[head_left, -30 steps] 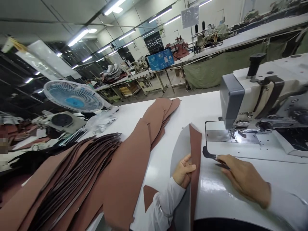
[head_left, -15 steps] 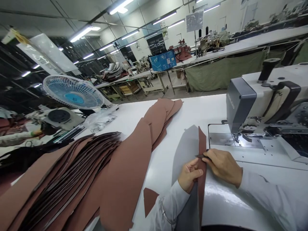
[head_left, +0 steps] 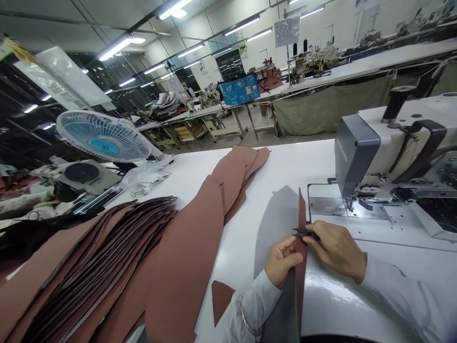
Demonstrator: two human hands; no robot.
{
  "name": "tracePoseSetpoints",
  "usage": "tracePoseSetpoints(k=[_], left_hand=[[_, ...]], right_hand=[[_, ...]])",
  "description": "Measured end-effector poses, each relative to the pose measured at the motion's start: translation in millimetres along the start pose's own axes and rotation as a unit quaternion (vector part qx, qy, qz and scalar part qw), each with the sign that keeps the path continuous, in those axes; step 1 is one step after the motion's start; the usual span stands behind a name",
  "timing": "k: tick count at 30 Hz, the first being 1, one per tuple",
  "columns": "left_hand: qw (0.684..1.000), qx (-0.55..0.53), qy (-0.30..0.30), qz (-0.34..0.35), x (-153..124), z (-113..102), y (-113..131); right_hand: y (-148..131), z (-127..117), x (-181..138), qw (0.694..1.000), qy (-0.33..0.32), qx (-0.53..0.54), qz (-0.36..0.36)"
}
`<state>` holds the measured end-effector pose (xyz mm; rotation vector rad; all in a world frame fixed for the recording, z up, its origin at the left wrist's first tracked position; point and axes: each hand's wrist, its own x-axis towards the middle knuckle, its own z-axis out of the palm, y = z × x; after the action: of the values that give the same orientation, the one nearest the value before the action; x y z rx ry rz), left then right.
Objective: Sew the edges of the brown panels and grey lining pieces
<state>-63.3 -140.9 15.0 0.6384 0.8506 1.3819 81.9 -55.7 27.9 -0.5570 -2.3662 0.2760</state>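
Observation:
A brown panel with a grey back (head_left: pixel 301 281) stands on edge, folded up, in front of me. My left hand (head_left: pixel 283 262) is closed on it, pinching its edge between thumb and fingers. My right hand (head_left: pixel 337 250) grips small dark thread snips (head_left: pixel 303 232). Their pointed blades are parted and lie across the panel's edge, just above my left fingertips. Whether the blades touch the material, I cannot tell. To the left of my left sleeve lies a small brown offcut (head_left: pixel 222 300).
A sewing machine (head_left: pixel 378 152) stands on the right of the white table (head_left: pixel 303 162). Overlapping brown panels (head_left: pixel 189 238) and a fanned stack (head_left: pixel 103 262) cover the left. Behind them are a fan (head_left: pixel 103 138) and a clear plastic bag (head_left: pixel 146 178).
The snips' blades have spread apart. My right hand has shifted slightly to the right, and the panel's upper end leans a little further right. My left hand keeps its hold.

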Motion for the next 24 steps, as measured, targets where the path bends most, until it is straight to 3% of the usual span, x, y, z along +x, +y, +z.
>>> tracePoseSetpoints(k=[4, 7, 9, 11, 14, 17, 20, 24], left_hand=[[1.0, 0.018, -0.01, 0.002, 0.2, -1.7, -1.6], [0.997, 0.072, -0.03, 0.02, -0.4, -1.9, -3.2], [0.984, 0.169, -0.009, 0.054, -1.8, -0.7, -5.8], [0.944, 0.316, 0.03, 0.095, -3.6, 1.4, -9.8], [0.84, 0.518, 0.052, 0.152, -5.9, 5.8, -16.6], [0.761, 0.62, 0.045, 0.184, -7.4, 10.0, -21.4], [0.726, 0.657, 0.048, 0.196, -8.7, 12.2, -23.7], [0.713, 0.67, 0.052, 0.198, -7.9, 14.9, -26.2]], right_hand=[[-2.7, 5.3, 2.9, 0.999, -0.001, 0.035, 0.038], [0.0, -0.6, 3.0, 0.988, 0.061, 0.065, 0.122], [4.1, -9.8, 4.3, 0.979, 0.098, 0.038, 0.174], [8.1, -21.1, 6.5, 0.977, 0.107, -0.035, 0.184], [10.7, -35.6, 9.6, 0.972, 0.077, -0.162, 0.149], [10.0, -42.9, 11.0, 0.96, 0.01, -0.244, 0.135], [10.6, -45.0, 10.2, 0.946, -0.048, -0.287, 0.146], [13.8, -46.2, 7.3, 0.945, -0.085, -0.275, 0.157]])
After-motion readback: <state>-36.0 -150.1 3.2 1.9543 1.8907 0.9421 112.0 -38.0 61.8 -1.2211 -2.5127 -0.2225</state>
